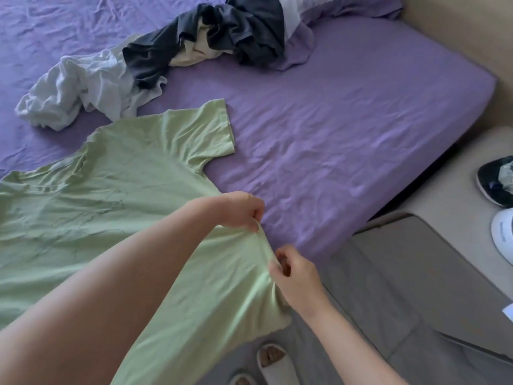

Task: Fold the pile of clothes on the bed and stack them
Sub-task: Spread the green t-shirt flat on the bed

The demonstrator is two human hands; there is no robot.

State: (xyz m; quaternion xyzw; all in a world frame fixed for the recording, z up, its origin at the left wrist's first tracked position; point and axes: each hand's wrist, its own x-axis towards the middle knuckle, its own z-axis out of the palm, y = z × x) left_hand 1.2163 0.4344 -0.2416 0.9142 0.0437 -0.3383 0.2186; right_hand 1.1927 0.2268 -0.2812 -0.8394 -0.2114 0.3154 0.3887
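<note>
A light green T-shirt (111,207) lies spread on the purple bed sheet (347,134), collar at the left, one sleeve pointing toward the pile, its lower part hanging off the bed's near edge. My left hand (240,209) pinches the shirt's side edge. My right hand (294,273) pinches the same edge a little nearer to me. Further back lie a crumpled white garment (75,95) and a heap of dark grey and cream clothes (222,37).
A purple pillow (347,6) sits at the head of the bed. The floor is at the right with a grey mat (402,273), a dark shoe (497,179) and a white object (503,232). My feet in white slippers (270,359) stand below.
</note>
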